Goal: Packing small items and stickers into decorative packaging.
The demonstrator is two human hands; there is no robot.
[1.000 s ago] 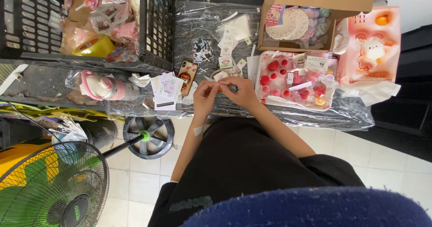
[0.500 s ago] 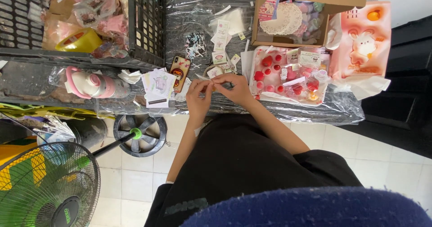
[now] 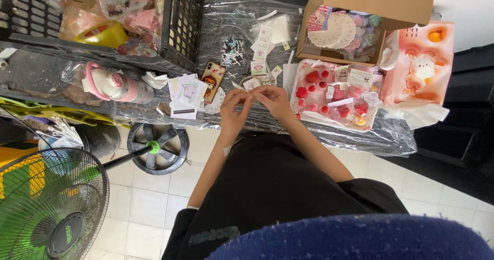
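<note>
from my remote seat i read the scene from the left: a green wire-guard floor fan (image 3: pixel 49 203) stands on the white tiles, and above it a black plastic lattice crate (image 3: pixel 180 28) full of pink packets sits on the plastic-covered table (image 3: pixel 391 136). a pink-and-white drink bottle (image 3: pixel 110 85) lies on its side near a pale printed card (image 3: pixel 186 94) and a phone in a patterned red case (image 3: pixel 212 80). then come the hands, meeting just at the table's near edge. the left hand (image 3: pixel 234 108) is raised with the wrist bent up, fingers curled and pinched close; the right hand (image 3: pixel 275 99) comes in from the other side, forearm slanting across the black lap, fingers likewise drawn together. between the two sets of fingertips sits a small pale piece, perhaps a sticker or tag (image 3: pixel 251 89), too small for me to name surely; both hands seem to pinch it, though i cannot tell exactly how tight. i judge the step in hand is fine fiddling with that piece, peeling or folding it. the next move would call for a steady pinch and a small, careful pull. further right lies a white tray of red round-capped little pots (image 3: pixel 334 98), an open brown cardboard box (image 3: pixel 370 18) holding a white paper doily, and a pink bag printed with a white rabbit (image 3: pixel 422 64).
</note>
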